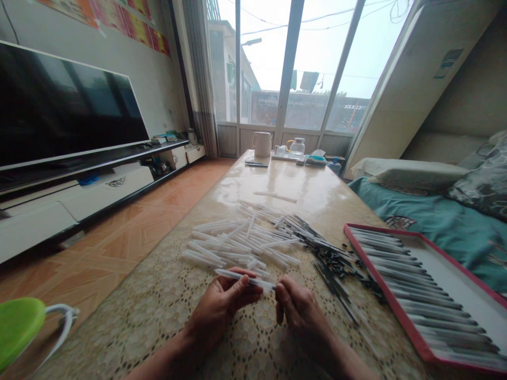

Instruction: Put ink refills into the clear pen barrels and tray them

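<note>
Green object [18, 332] with a white loop handle sits far out to the left of the grip, off the table. Moving right, the left hand [222, 302] is closed around a slim white plastic tube [243, 279], thumb laid along it, and the tube runs across to the right, held level just above a lace-patterned tablecloth [166, 311]. At its right end the right hand [301, 311] curls in tightly, but can't tell from here whether it's closed on the tube itself or on something thin at its tip. Straight ahead of the grip, loose white tubes [233, 244] lie in a criss-cross heap, and just right of them thin black rods [327, 274] and small black pieces [336, 269] spill toward the hands. Any slip here could be costly: a rod end catching a knuckle could roll the loose black pieces off the table edge, and the smooth tube could slide out of a light hold into the heap. Further right, a red-rimmed tray [383, 292] holds neat rows of long grey-and-white sticks [431, 301], and a careless elbow could jog them out of line.
</note>
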A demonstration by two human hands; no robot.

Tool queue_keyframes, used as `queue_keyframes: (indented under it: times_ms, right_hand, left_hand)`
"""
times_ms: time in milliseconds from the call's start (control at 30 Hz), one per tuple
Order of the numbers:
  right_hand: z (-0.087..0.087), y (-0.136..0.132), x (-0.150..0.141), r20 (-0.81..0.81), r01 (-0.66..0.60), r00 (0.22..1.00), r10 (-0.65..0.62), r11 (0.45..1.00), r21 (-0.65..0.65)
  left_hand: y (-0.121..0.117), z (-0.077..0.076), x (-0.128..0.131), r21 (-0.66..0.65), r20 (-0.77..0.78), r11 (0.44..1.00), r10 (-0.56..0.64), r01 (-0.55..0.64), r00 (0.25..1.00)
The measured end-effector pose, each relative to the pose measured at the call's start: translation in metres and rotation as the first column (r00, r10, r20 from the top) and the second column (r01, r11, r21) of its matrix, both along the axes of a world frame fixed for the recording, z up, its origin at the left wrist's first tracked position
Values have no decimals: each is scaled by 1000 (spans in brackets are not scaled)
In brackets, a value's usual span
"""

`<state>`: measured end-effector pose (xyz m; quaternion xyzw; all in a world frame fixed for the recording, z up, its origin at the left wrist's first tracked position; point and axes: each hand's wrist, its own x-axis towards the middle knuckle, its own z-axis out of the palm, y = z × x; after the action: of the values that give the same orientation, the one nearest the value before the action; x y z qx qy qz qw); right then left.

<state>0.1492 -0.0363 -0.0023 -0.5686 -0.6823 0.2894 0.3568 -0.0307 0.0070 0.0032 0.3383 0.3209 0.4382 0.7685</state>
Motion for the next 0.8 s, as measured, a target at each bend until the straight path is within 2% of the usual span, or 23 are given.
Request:
queue_keyframes:
  times_ms: [600, 700, 800]
  right_hand:
    - [-2, -1, 0, -34, 6, 999, -6, 1000, 7]
    - [-1, -1, 1, -35, -3, 999, 3, 1000, 3]
    - [0, -2, 2, 23, 23, 999, -25, 997, 79]
  left_hand:
    - [1, -3, 0, 18, 10, 1000, -18, 18, 1000]
    - [0, -2, 0, 39, -23, 999, -32, 33, 999]
    - [-1, -1, -1, 121, -114, 992, -28, 42, 993]
